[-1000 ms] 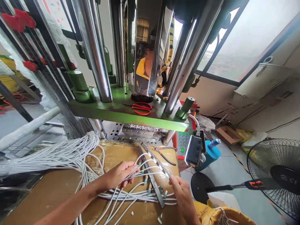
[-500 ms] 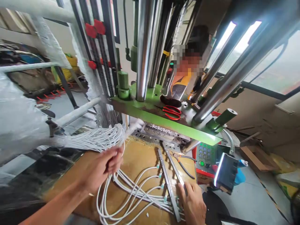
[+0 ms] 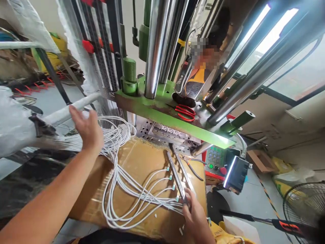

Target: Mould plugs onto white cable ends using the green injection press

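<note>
My left hand [image 3: 86, 127] is raised with its fingers spread, empty, just above a thick bundle of white cables [image 3: 76, 142] that hangs off the table's left side. Several cables [image 3: 122, 183] loop across the cardboard-covered table [image 3: 142, 159]. Their green-tipped ends sit in a long metal strip [image 3: 175, 176], and a second strip lies beside it. My right hand [image 3: 194, 211] curls its fingers round the near end of that strip.
A green press plate [image 3: 162, 115] on steel columns overhangs the table, with red scissors [image 3: 186, 113] on it. Pliers [image 3: 193, 169], a control panel [image 3: 214, 159] and a black lamp box [image 3: 237, 174] stand to the right. A fan [image 3: 302, 203] is far right. A person [image 3: 200, 71] stands behind the machine.
My left hand let go of the cables, rose to the upper left and opened. My right hand stayed at the near end of the strip. The view swung left.
</note>
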The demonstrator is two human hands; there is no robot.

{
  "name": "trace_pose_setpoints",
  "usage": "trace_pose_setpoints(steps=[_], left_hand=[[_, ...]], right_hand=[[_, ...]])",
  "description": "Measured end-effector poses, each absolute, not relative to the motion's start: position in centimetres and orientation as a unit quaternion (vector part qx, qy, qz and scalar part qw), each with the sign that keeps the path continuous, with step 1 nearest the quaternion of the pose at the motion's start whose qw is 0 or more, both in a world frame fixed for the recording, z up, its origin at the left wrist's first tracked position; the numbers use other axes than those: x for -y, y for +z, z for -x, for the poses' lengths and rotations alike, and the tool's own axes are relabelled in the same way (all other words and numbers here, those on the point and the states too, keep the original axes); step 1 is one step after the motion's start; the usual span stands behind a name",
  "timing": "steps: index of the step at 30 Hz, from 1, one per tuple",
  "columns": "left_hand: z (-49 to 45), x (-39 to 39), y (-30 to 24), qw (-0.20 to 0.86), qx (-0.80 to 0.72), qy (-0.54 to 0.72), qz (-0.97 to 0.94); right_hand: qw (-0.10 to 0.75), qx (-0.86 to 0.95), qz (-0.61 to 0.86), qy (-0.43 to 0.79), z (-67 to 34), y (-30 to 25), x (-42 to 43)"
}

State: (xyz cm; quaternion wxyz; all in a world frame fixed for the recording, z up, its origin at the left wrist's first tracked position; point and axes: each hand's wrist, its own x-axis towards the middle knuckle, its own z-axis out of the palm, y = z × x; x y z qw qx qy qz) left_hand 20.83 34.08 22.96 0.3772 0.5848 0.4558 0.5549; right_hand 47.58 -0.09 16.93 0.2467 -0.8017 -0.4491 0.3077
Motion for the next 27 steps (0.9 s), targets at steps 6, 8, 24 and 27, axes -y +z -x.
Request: trace_pose_setpoints(steps=[6, 8, 24, 27], left_hand=[[-28.5, -24.8, 18.1, 0.466, -0.262, 0.217, -0.817], [-30.0, -24.6, 17.1, 0.453, -0.255, 0.16, -0.839], [-35.4, -36.0, 17.8, 0.272, -0.401, 0.356, -0.799], [-36.7, -38.1, 17.7, 0.285, -0.379, 0.35, -0.808]], right_hand=[[0.327, 0.436, 0.777, 0.316, -48.3, 18.1, -0.9], [0.335, 0.456, 0.767, 0.303, -48.8, 18.6, -1.7], [0.32, 0.566, 0.759, 0.029, -56.2, 19.0, -21.1], [0.303, 0.574, 0.761, -0.006, -57.4, 18.9, -23.8]])
